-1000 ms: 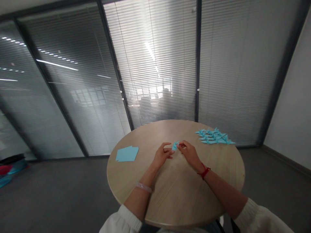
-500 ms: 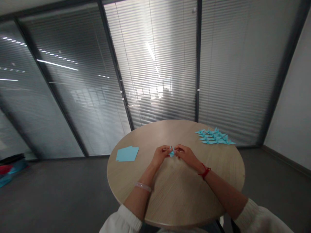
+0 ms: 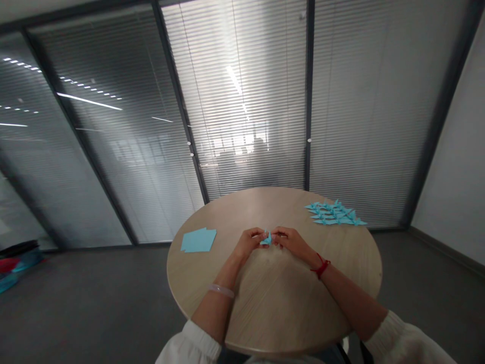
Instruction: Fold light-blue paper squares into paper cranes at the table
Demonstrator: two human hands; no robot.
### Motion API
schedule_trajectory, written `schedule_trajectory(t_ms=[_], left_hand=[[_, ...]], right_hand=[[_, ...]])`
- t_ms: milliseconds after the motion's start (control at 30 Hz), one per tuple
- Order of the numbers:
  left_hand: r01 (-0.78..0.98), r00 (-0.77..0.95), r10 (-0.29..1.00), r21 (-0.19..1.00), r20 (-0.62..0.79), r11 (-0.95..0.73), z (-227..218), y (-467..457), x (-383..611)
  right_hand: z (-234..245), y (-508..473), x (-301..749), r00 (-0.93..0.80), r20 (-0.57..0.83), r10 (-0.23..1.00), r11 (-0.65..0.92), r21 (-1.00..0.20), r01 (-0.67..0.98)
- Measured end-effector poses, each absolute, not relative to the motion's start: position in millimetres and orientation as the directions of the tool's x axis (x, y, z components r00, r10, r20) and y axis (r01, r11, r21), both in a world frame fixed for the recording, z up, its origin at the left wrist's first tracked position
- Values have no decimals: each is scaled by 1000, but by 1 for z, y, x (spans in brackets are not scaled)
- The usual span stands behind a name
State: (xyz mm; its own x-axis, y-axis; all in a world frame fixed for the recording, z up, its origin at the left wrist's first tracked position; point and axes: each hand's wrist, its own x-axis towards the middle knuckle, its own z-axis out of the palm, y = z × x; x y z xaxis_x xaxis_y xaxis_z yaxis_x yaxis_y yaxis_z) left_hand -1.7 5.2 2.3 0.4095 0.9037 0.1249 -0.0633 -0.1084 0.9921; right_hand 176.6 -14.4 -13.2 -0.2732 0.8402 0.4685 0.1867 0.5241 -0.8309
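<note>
Two hands (image 3: 248,242) (image 3: 292,242) pinch folded blue paper (image 3: 267,239) in their fingers (image 3: 276,233), long axis slanting down-left.

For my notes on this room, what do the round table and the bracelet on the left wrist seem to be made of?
The round table looks like wood-grain laminate or veneer, matte, with fine straight grain lines; solid wood is possible. The bracelet looks like translucent plastic or glass, with a soft shine; the picture cannot settle which.

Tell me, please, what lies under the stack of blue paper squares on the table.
The paper stack rests on the round wooden table; the tabletop beneath it is covered, so only the wood around it shows.
</note>
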Motion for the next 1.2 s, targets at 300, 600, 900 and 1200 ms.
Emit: schedule_trajectory(t_ms=[300,600,900,1200], left_hand=[[-61,419,901,994,110,-93,3,6,-3],[-24,410,907,995,101,-100,6,4,-3],[5,405,911,996,83,-93,9,1,-3],[52,406,910,992,84,-115,7,2,-3]], right_hand=[[-13,-14,178,-284,459,842,513,-844,156],[-18,-8,179,-295,442,847,504,-845,178],[-8,-15,178,-306,422,854,481,-864,151],[-12,-14,178,-285,444,849,509,-832,221]])
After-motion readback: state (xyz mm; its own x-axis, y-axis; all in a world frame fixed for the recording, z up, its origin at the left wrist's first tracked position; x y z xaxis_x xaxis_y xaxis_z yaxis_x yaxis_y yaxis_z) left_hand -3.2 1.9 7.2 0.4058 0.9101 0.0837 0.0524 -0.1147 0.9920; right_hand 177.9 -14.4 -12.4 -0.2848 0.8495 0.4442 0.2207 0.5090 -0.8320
